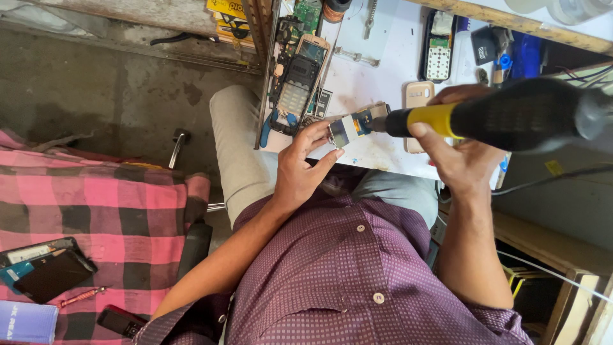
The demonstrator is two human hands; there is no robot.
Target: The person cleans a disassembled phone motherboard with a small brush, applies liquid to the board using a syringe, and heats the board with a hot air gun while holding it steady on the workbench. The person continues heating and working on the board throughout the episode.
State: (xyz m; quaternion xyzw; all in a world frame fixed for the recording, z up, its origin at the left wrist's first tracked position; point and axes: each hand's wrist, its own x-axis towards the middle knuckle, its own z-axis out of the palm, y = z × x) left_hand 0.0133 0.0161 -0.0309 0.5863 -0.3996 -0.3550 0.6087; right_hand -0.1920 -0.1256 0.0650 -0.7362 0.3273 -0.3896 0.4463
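While the right hand [463,150] grips a black-and-yellow hot-air gun [498,117], the left hand [305,167], at its nine o'clock, pinches a small metal part [340,131] above the white surface [377,76].

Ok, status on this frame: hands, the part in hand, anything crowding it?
Left hand pinches small metal part at white bench edge. Right hand grips black-and-yellow heat tool, nozzle at the part. Opened phone lies close by, apart.
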